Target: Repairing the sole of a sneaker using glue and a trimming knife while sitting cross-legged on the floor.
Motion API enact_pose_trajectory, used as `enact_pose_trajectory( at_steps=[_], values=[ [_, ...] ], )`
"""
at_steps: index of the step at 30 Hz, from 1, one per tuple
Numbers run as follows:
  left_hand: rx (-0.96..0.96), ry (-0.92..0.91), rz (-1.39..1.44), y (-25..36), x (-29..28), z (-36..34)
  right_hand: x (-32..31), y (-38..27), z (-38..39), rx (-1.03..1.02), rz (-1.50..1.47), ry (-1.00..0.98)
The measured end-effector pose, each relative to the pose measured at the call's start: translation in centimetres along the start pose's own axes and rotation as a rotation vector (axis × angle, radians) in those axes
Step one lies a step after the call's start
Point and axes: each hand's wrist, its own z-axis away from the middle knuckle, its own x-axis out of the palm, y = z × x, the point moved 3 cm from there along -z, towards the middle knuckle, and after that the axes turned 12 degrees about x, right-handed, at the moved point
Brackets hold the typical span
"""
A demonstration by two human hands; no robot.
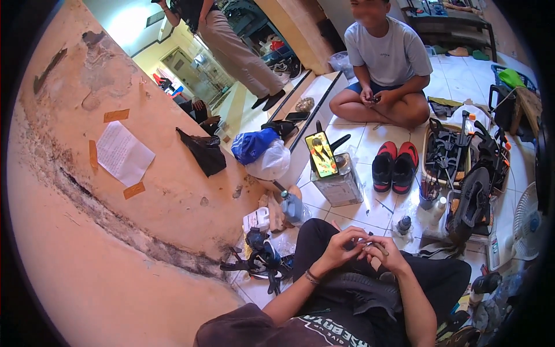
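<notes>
My left hand [346, 246] and my right hand [387, 257] meet over my crossed legs, fingers curled in close together. My right hand grips a short, slim brown-handled tool [378, 247]; my left fingertips pinch something small beside it, too small to make out. A dark grey ribbed item [364, 289], perhaps a shoe, lies in my lap. Just beyond my knees stand a small dark bottle [403, 225] and a metal tin [341, 191] with a phone [321, 155] propped on it.
Red-black shoes [383, 170], a basket of tools [445, 156] and a fan [526, 220] are ahead and right. Jugs [292, 211] and clamps [260, 263] line the left wall [87, 202]. A person [381, 69] sits cross-legged opposite; another [231, 52] stands on the step.
</notes>
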Motion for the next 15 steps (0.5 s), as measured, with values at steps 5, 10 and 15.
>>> enact_pose_trajectory(
  at_steps=[5,10,15],
  values=[
    [0.07,-0.01,-0.037,0.8,0.1,-0.3,0.4,0.1,0.1,-0.005,0.029,-0.008],
    [-0.027,-0.038,0.042,0.7,0.2,0.2,0.4,0.6,0.0,-0.02,0.08,-0.034],
    [0.008,0.008,-0.024,0.6,0.0,0.6,0.5,0.1,0.2,0.008,0.076,-0.002]
  ],
)
